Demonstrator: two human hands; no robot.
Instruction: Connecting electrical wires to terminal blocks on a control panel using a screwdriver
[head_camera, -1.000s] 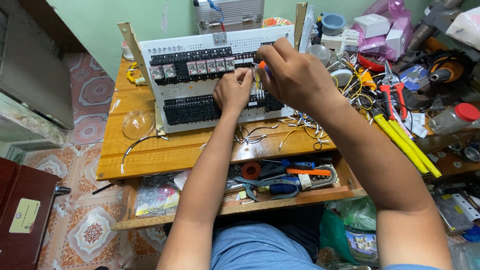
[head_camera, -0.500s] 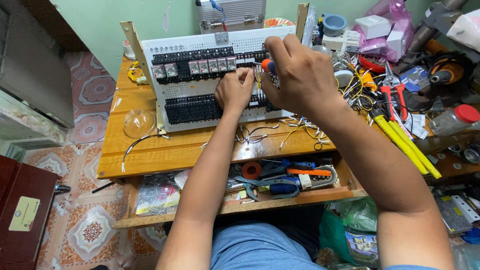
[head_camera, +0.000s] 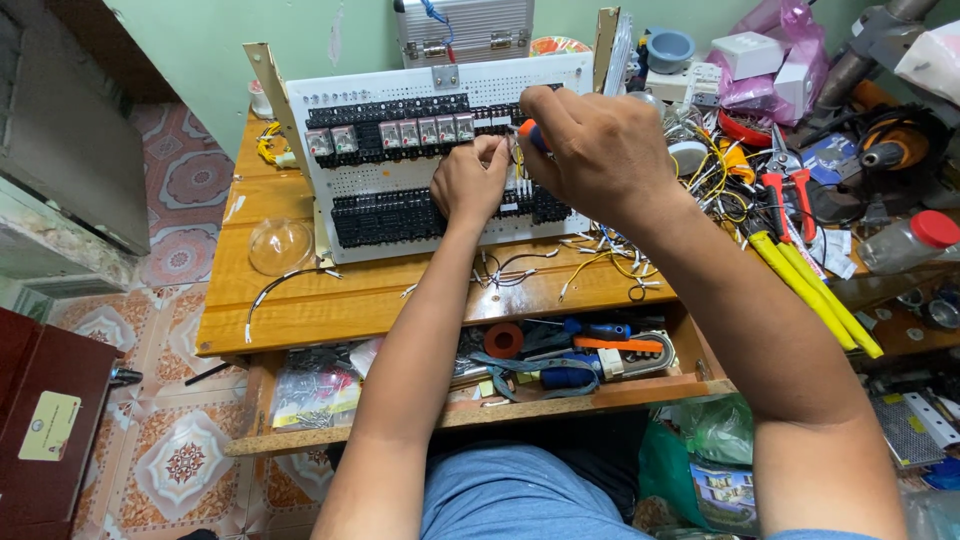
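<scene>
Against the back edge of the wooden worktop (head_camera: 300, 310) leans a white perforated panel with rows of black terminal blocks (head_camera: 400, 215). On it, the left hand (head_camera: 468, 185) pinches a wire I cannot make out, while the right hand (head_camera: 600, 150) grips an orange-handled screwdriver (head_camera: 530, 133) at the panel's middle.

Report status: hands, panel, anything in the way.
Right hand gripping orange-handled screwdriver, tip at the white wiring panel. Left hand pinching wires at the lower terminal row. Loose wire offcuts on desk below; nothing blocking.
</scene>
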